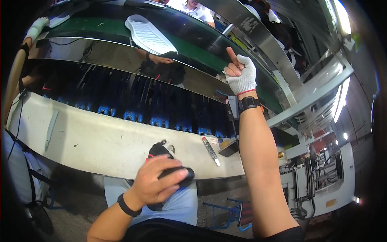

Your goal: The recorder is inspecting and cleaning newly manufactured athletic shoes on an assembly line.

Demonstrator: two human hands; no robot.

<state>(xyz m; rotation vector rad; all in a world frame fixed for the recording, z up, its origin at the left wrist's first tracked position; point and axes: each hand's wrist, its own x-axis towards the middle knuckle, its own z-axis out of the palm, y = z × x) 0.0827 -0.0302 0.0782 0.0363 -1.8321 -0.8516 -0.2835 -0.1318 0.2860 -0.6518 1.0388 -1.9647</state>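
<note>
My left hand (159, 177), bare with a dark wristband, is closed around a black shoe (159, 149) with red trim at the near edge of the pale bench. Its fingers cover much of the shoe's middle. My right hand (242, 74) wears a white glove that leaves some fingertips bare. Stretched out over the green conveyor belt (193, 52), it has one finger extended and others bent, with nothing seen in it. A white shoe sole (149, 35) lies on the belt to the left of that hand, apart from it.
On the pale bench (96, 137) lie a marker-like stick (211, 151) and a grey-white strip tool (51, 131). Blue-tipped dark bristles (133, 115) line the bench's far side. A metal frame (314, 97) stands at right. Another person's gloved hand (37, 27) reaches in at far left.
</note>
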